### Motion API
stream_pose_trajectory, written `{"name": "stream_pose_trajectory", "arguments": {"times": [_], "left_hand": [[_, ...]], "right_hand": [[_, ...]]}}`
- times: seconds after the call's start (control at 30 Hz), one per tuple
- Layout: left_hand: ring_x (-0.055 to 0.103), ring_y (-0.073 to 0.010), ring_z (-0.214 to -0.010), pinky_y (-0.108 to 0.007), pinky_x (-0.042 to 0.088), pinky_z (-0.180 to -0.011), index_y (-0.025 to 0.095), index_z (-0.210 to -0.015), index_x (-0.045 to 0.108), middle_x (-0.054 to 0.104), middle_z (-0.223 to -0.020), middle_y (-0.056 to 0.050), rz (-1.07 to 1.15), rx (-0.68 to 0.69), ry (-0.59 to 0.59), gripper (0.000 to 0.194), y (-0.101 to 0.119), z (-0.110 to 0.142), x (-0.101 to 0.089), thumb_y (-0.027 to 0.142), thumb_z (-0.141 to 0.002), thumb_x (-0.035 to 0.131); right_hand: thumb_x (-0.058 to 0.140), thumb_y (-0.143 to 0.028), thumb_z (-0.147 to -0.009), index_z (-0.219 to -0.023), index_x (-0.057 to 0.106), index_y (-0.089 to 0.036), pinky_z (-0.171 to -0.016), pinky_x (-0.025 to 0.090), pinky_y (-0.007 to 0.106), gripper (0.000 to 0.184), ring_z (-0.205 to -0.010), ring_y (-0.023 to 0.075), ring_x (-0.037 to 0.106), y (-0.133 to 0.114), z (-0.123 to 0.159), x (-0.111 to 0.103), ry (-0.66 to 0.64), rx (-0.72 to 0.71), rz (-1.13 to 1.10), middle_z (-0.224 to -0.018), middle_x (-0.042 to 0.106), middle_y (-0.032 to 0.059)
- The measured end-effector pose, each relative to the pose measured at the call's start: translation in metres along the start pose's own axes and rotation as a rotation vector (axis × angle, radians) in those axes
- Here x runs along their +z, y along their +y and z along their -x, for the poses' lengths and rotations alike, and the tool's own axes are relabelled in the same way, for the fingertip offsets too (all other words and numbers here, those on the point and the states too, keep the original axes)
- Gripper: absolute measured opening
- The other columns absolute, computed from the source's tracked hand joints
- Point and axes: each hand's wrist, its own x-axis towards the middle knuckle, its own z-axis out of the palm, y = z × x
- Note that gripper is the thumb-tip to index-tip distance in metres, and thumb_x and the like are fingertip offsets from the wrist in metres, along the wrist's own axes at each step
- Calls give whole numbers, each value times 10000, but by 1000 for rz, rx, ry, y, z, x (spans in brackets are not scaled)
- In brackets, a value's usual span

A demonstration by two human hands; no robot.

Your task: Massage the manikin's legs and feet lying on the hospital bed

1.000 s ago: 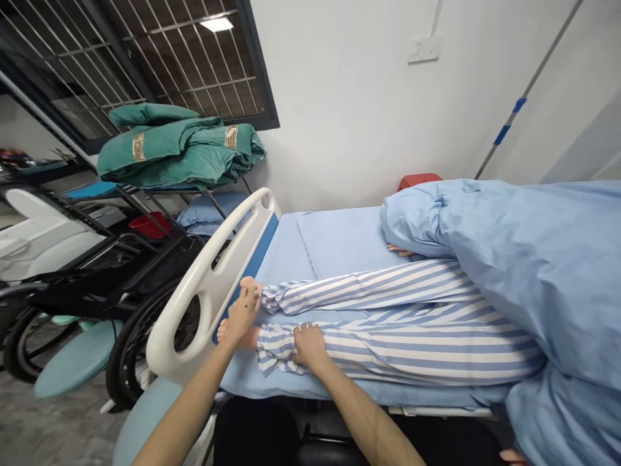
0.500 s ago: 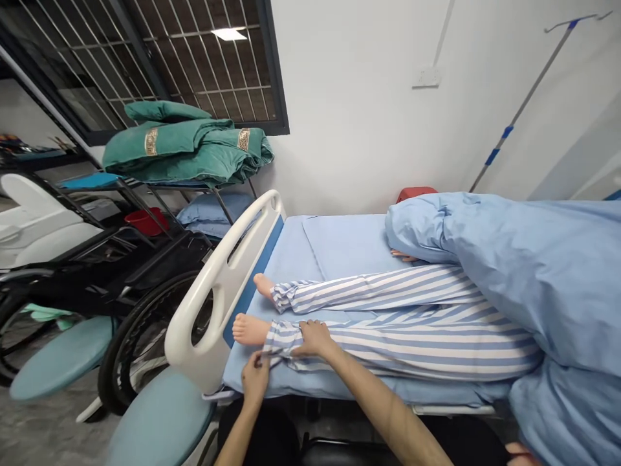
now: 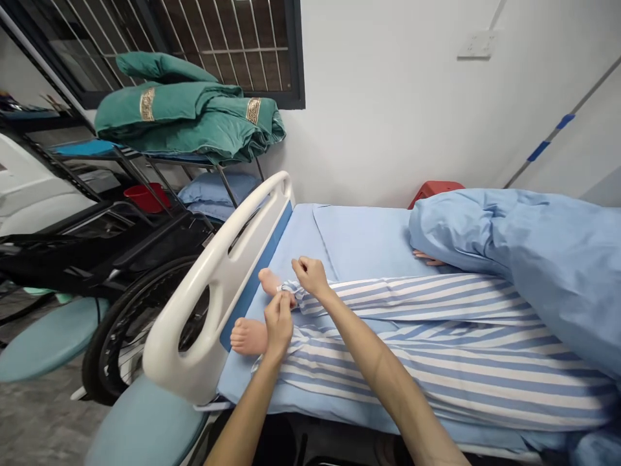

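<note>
A pair of blue-and-white striped trousers (image 3: 427,369) covers the legs of a figure lying on the bed, with two bare, doll-like feet sticking out. My left hand (image 3: 279,323) pinches the cuff of the far leg beside the far foot (image 3: 268,281). Just past it, over the far side of that cuff, my right hand (image 3: 311,277) is closed with its fingers curled; whatever is in them is hidden. The near foot (image 3: 248,336) lies left of my left wrist, and the near trouser leg is loosely wrinkled around the ankle.
A white footboard (image 3: 169,382) rises at the bed's left end. Beyond it are a wheelchair (image 3: 140,323) and round stools (image 3: 145,427). A blue quilt (image 3: 557,259) is heaped over the figure's upper part. Green folded bedding (image 3: 189,123) sits by the window.
Both hands have moved from the near trouser cuff across to the far one. My right hand has lifted off the near leg and closed. The view has shifted slightly.
</note>
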Motion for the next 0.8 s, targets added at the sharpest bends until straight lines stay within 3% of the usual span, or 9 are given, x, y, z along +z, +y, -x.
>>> {"name": "stream_pose_trajectory", "arguments": {"times": [0.13, 0.27, 0.4, 0.5, 0.57, 0.63, 0.73, 0.8], "left_hand": [[550, -162, -660, -281, 495, -674, 237, -655, 481, 559, -638, -17, 7, -29, -73, 361, -22, -39, 28, 420, -950, 381], [652, -197, -880, -323, 509, -860, 189, -816, 599, 702, -890, -91, -409, 44, -339, 245, -55, -58, 51, 276, -937, 405], [687, -299, -1017, -433, 474, -946, 116, -988, 701, 732, -1048, -207, -958, 56, -725, 283, -69, -81, 65, 223, -951, 442], [700, -297, -964, -391, 484, -857, 122, -970, 727, 748, -1036, -196, -1038, -25, -835, 270, -65, -100, 68, 249, -946, 490], [693, -256, -958, -335, 473, -817, 155, -998, 720, 751, -1081, -154, -1022, -23, -806, 272, -58, -108, 69, 259, -957, 472], [676, -205, -948, -287, 453, -802, 182, -1035, 698, 747, -1084, -108, -948, 28, -673, 323, -52, -110, 74, 280, -997, 392], [649, -163, -851, -245, 438, -768, 166, -932, 678, 732, -922, -77, -755, 31, -446, 436, -52, -101, 89, 301, -1039, 277], [644, -172, -817, -250, 432, -753, 154, -873, 677, 724, -869, -86, -689, -32, -410, 435, -58, -89, 100, 296, -1039, 301]], "right_hand": [[474, -314, -1017, -791, 658, -194, -645, 319, 248, 316, -698, 145, 577, 40, 6, 13, -141, 120, 295, -743, 681, 24], [475, -292, -1021, -1005, 708, -161, -773, 394, 283, 268, -965, 225, 647, 82, 24, 29, -256, 138, 516, -1033, 740, 132], [432, -223, -1024, -1063, 694, -142, -817, 402, 305, 277, -1032, 246, 640, 93, 27, 34, -286, 133, 545, -1072, 735, 147], [406, -215, -1037, -1057, 678, -155, -793, 390, 299, 279, -1007, 228, 646, 89, 24, 31, -253, 159, 496, -1055, 737, 130], [375, -231, -1054, -1041, 666, -167, -751, 375, 295, 299, -961, 214, 652, 86, 23, 29, -226, 194, 447, -1037, 740, 117], [340, -244, -1067, -1024, 653, -173, -707, 351, 294, 324, -904, 205, 655, 85, 22, 28, -197, 238, 398, -1011, 743, 108], [330, -263, -1072, -1020, 632, -179, -661, 313, 291, 317, -814, 194, 645, 90, 22, 30, -156, 300, 329, -937, 741, 89], [333, -301, -1076, -999, 623, -191, -650, 302, 284, 320, -772, 188, 631, 94, 21, 31, -108, 328, 275, -880, 731, 68]]}}
